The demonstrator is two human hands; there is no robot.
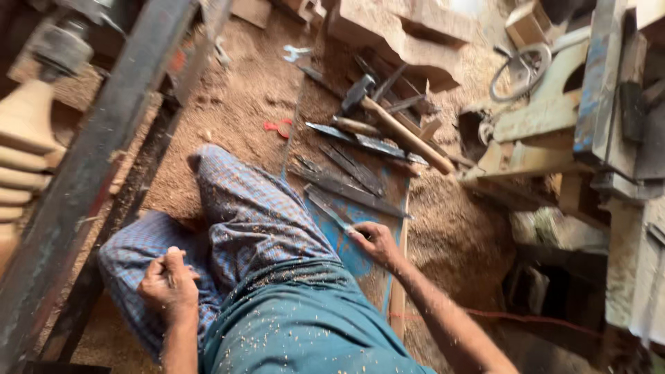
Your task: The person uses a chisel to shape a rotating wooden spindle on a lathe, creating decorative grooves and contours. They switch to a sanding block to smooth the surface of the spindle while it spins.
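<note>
Head view: a person sits among sawdust, hands apart, one reaching to the turning tools.

Right hand [376, 242] rests its fingers on a long flat chisel [331, 211] lying on a blue board [350, 253], fingers curled loosely over the blade's near end. Left hand [168, 285] is closed in a fist on the checked cloth [242, 215]; whether it holds anything, I cannot tell. More blades [353, 170] and a hammer [388, 118] lie beyond.

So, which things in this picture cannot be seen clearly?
- Head view: left hand is closed; its fingers hide whatever it grips.
- Right hand touches a chisel; motion blur hides the grip.
- Turned wood piece: cut off by the left edge.
- Hammer head: blurred.
</note>
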